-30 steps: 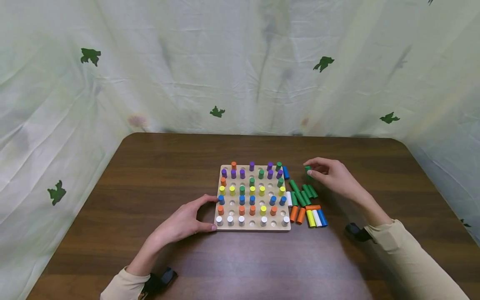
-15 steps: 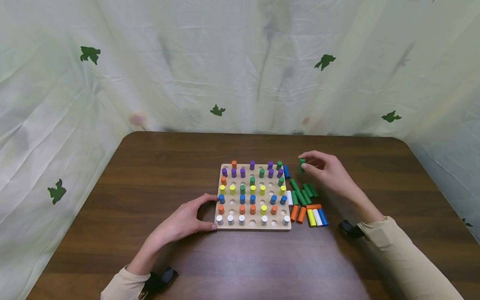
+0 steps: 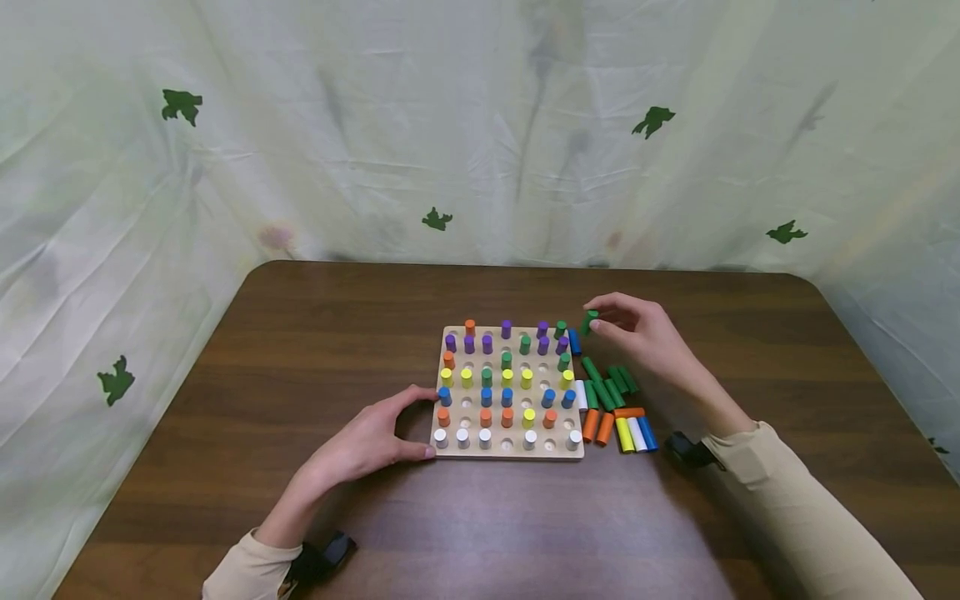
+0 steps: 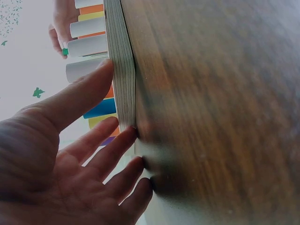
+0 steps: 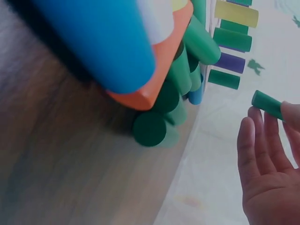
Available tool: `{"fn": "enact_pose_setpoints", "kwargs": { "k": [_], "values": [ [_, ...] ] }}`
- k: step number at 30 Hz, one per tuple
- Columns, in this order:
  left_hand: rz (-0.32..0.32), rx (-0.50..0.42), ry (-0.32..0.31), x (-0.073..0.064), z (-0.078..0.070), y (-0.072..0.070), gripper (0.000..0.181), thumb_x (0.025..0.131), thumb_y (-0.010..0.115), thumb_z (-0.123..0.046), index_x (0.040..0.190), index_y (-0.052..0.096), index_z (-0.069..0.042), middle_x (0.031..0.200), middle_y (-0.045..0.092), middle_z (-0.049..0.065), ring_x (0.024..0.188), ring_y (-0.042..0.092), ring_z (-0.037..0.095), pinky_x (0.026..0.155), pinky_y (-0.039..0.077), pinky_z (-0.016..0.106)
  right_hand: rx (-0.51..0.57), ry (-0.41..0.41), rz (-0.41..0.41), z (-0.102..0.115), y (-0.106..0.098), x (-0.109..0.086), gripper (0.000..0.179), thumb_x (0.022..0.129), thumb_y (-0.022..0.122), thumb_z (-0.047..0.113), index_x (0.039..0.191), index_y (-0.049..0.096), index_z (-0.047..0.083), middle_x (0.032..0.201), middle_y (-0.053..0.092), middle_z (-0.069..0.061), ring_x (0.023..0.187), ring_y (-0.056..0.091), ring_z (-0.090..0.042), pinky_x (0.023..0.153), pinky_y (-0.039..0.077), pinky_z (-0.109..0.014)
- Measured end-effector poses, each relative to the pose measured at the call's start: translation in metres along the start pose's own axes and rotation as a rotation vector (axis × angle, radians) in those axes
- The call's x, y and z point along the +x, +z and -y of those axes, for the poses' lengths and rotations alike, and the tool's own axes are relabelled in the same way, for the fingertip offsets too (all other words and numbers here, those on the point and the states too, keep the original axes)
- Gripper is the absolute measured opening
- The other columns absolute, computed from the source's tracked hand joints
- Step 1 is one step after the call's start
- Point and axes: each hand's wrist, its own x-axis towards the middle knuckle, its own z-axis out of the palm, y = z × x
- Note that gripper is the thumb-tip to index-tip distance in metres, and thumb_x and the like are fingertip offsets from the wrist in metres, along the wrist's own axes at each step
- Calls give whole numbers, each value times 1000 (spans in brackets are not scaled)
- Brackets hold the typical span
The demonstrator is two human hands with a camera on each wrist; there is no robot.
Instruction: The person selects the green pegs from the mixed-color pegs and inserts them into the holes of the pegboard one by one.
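A square wooden pegboard [image 3: 474, 455] lies on the table with rows of upright pegs in orange, purple, green, yellow, blue and white; some holes show bare. My left hand [image 3: 367, 440] rests at its left side, thumb at the near corner. In the left wrist view the thumb and two fingertips touch the board's edge [image 4: 123, 75], fingers spread and fairly straight. Beyond the board's far right corner, my right hand [image 3: 637, 332] pinches a green peg [image 3: 589, 322] between thumb and fingers, raised and slightly tilted. The right wrist view shows the same green peg [image 5: 267, 104] at the fingertips.
Right of the board lie loose pegs: several green pegs [image 3: 600, 390], orange pegs [image 3: 603, 429], a yellow peg [image 3: 625, 435], white ones and blue ones. One blue peg [image 3: 574, 342] lies by the far right corner. A pale cloth [image 3: 360, 125] hangs behind the brown table [image 3: 315, 333].
My right hand has moved left and away from me, carrying the green peg from above the loose pegs toward the board's far right corner. The left hand has stayed at the board's edge.
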Motion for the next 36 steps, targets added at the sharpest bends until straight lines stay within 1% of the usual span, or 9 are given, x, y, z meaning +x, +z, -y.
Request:
{"fn": "enact_pose_setpoints", "kwargs": {
  "k": [6,9,12,15,18,22,25,30,36],
  "values": [
    [2,3,-8,0,0,1,69,78,84,-31,138,53,-20,142,50,9,130,45,30,106,34,55,35,17,-1,7,5,7,23,95,66,13,119,66,13,110,67,-4,93,63,-20,79,52,-25],
    [2,3,-18,0,-1,1,69,78,84,-31,138,53,-21,142,50,8,130,45,29,106,34,54,50,14,7,20,5,9,24,94,66,7,118,65,7,109,67,-8,92,64,-25,79,52,-24],
    [5,3,-8,0,-1,0,69,78,84,-32,138,53,-21,142,50,8,129,45,29,105,35,55,54,8,23,39,4,10,24,93,66,2,117,65,1,109,66,-13,94,64,-29,79,51,-23],
    [6,2,1,0,-1,-1,68,78,84,-31,137,54,-20,141,51,9,129,46,30,104,35,56,51,-4,46,50,2,10,23,94,65,3,117,64,0,110,65,-15,96,64,-30,80,52,-25],
    [8,1,-3,0,-1,-1,68,78,84,-31,137,54,-20,141,51,9,129,45,30,105,34,57,54,-12,66,52,1,13,22,95,64,4,116,64,1,109,65,-16,96,63,-31,82,53,-31],
    [7,1,-15,1,-1,0,68,78,84,-31,138,53,-20,142,50,9,129,45,30,105,34,56,57,-12,82,52,2,18,21,94,65,4,115,65,2,107,66,-14,95,64,-30,85,53,-41],
    [4,3,-18,1,-2,0,68,78,84,-31,138,53,-20,142,50,9,129,45,29,105,34,55,62,-8,91,43,5,24,22,93,67,4,115,66,3,108,67,-11,97,64,-27,87,53,-45],
    [1,7,-15,0,-2,0,68,78,84,-31,137,54,-20,142,51,8,129,46,29,105,35,55,38,-32,122,23,9,35,21,93,69,10,114,68,10,108,68,-4,97,63,-20,86,53,-41],
    [-8,10,-2,0,-2,0,67,78,85,-30,136,55,-20,140,52,8,128,47,29,104,35,54,16,-79,168,20,8,45,17,92,71,11,109,70,15,103,69,0,93,63,-16,82,54,-38]
  ]
}}
